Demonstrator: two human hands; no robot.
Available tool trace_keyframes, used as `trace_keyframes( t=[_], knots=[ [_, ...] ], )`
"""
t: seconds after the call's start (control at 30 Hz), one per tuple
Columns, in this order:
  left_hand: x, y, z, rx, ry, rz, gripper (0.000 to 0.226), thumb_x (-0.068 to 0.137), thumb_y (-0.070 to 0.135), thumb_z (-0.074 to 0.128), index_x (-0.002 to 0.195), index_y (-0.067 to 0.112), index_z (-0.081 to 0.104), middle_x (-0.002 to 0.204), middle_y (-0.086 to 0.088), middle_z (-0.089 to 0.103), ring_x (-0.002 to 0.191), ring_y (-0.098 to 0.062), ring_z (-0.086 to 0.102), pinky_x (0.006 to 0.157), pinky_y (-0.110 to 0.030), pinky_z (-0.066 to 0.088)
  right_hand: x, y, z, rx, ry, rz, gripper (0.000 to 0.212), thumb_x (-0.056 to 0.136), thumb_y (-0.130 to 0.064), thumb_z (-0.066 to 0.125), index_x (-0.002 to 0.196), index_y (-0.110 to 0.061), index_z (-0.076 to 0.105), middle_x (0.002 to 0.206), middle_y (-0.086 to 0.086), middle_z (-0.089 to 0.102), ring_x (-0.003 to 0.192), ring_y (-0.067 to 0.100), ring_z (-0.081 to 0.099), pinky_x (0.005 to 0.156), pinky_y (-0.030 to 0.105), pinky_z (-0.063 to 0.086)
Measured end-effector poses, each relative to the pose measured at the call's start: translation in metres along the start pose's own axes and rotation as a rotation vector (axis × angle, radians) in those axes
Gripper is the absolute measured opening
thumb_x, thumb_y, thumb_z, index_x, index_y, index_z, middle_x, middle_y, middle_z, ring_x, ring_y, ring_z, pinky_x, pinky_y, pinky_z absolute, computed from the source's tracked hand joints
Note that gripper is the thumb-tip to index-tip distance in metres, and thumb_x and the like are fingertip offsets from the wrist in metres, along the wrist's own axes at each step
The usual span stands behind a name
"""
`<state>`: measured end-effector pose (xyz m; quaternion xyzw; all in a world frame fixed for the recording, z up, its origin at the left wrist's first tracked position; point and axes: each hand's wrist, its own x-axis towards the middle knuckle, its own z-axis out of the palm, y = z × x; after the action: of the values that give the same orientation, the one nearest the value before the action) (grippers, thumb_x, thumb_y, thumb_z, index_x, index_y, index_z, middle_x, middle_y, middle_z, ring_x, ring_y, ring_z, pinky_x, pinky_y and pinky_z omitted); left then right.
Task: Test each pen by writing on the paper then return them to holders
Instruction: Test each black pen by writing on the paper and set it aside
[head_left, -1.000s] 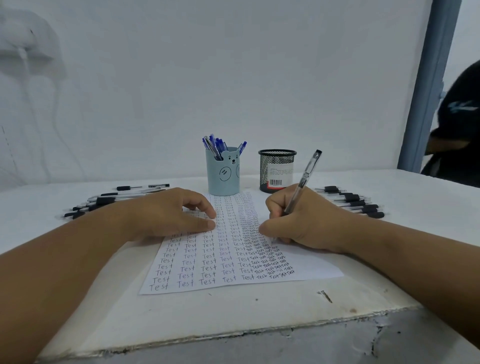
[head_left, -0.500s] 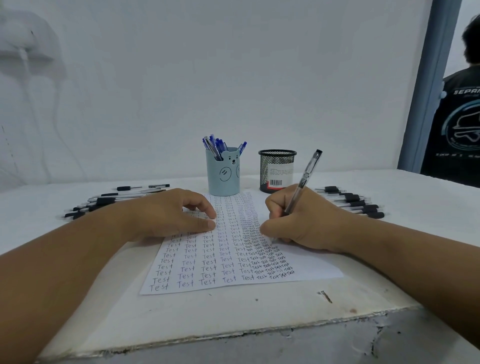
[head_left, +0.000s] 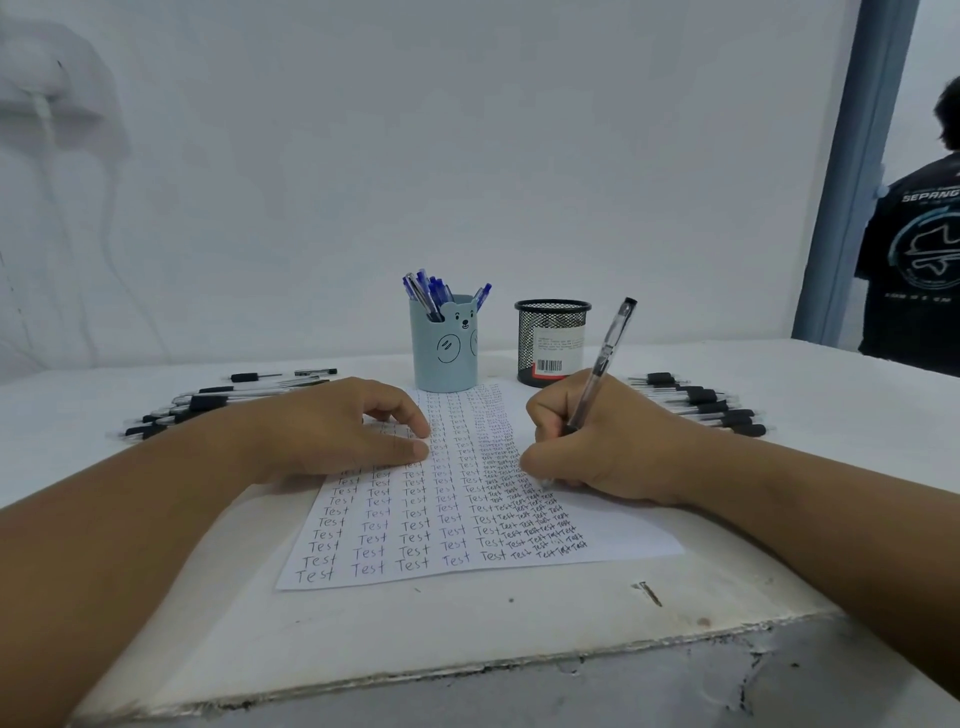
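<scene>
Head view: the white worktop (head_left: 519, 634) carries everything, and at its middle lies the paper (head_left: 467, 519), my landmark here, nearly filled with rows of "Test". The left hand (head_left: 332, 431) rests on the paper's left part, fingers loosely bent and grasping nothing, pinning the sheet. The right hand (head_left: 602, 447) sits on the paper's right part, fingers clenched around a clear black pen (head_left: 602, 364), whose tip meets the sheet at the crowded right-hand columns. Compared with a second ago, neither hand nor pen has shifted noticeably; only a person in a dark shirt (head_left: 914, 270), far right of the paper beyond the worktop, has moved in the doorway. That suggests this pen's test word is being written in small strokes or just being finished. Behind the paper stand a blue bear holder (head_left: 447, 348) with blue pens and a black mesh holder (head_left: 550, 343), seemingly empty. Loose black pens lie left (head_left: 208, 402) and right (head_left: 701, 402) of the paper, so much testing probably remains.
</scene>
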<state>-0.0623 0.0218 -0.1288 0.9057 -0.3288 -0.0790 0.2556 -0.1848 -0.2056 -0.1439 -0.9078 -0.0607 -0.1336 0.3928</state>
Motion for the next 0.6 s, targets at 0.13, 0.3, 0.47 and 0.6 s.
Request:
trace_keyframes(
  t=[0.13, 0.3, 0.47, 0.6],
  knots=[
    [0.0001, -0.0004, 0.0004, -0.001, 0.004, 0.002, 0.02, 0.083, 0.051, 0.074, 0.101, 0.044, 0.071, 0.119, 0.025, 0.054, 0.102, 0.013, 0.046, 0.096, -0.026, 0.034, -0.0004, -0.0013, 0.0002, -0.002, 0.014, -0.017, 0.031, 0.069, -0.016, 0.07, 0.054, -0.013, 0.043, 0.069, 0.033, 0.051, 0.057, 0.02, 0.042, 0.057, 0.029, 0.033],
    [0.0006, -0.0014, 0.0, -0.001, -0.002, -0.001, 0.021, 0.082, 0.052, 0.074, 0.102, 0.044, 0.071, 0.121, 0.025, 0.054, 0.103, 0.013, 0.046, 0.096, -0.027, 0.034, 0.0005, 0.0, 0.0006, -0.018, 0.023, -0.027, 0.03, 0.069, -0.015, 0.069, 0.054, -0.013, 0.043, 0.07, 0.033, 0.052, 0.058, 0.019, 0.041, 0.058, 0.032, 0.032],
    [0.0002, 0.0, 0.0, 0.003, -0.001, -0.002, 0.02, 0.083, 0.052, 0.073, 0.102, 0.045, 0.071, 0.119, 0.024, 0.054, 0.1, 0.012, 0.046, 0.095, -0.026, 0.034, 0.0024, 0.0028, 0.001, -0.025, 0.013, -0.032, 0.031, 0.066, -0.019, 0.068, 0.055, -0.01, 0.041, 0.069, 0.034, 0.052, 0.058, 0.02, 0.042, 0.058, 0.032, 0.032],
    [0.0004, -0.0009, 0.0001, -0.012, -0.003, -0.011, 0.019, 0.082, 0.051, 0.074, 0.1, 0.046, 0.071, 0.121, 0.024, 0.053, 0.101, 0.013, 0.045, 0.097, -0.027, 0.034, 0.0024, 0.0035, 0.0014, -0.023, 0.015, -0.033, 0.03, 0.066, -0.02, 0.068, 0.054, -0.01, 0.042, 0.067, 0.033, 0.052, 0.057, 0.021, 0.042, 0.058, 0.03, 0.032]
  ],
)
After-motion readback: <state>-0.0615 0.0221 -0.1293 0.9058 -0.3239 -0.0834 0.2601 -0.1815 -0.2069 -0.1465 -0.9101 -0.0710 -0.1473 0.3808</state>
